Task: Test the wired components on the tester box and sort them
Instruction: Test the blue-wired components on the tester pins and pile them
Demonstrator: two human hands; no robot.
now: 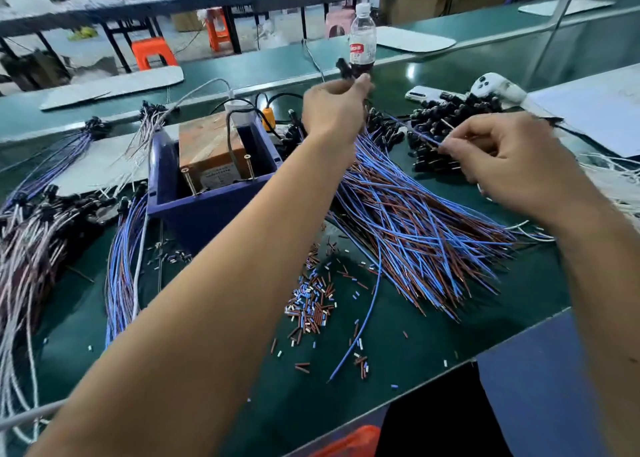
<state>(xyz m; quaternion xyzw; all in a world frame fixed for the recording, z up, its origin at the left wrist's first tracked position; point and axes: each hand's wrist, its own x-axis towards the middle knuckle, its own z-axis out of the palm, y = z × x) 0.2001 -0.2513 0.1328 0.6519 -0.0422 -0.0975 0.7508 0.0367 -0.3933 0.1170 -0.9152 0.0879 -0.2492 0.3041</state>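
Observation:
My left hand (334, 110) is raised over the bench and pinches a small black wired component (345, 68) by its top. My right hand (512, 165) pinches the blue and brown wires (429, 140) of a component above a big pile of blue and brown wired components (408, 214). The tester box (211, 151), brown with two upright screws, sits inside a dark blue tray (207, 210) left of my left forearm. Sorted bundles of wired components (34, 235) lie at the left, with another blue bundle (121, 269) beside them.
A plastic bottle (362, 37) stands behind my left hand. A white phone (491, 87) and a second phone (424, 93) lie at the back right. Cut insulation bits (311, 304) litter the green mat (398, 380). A single blue wire (360, 332) lies near the front edge.

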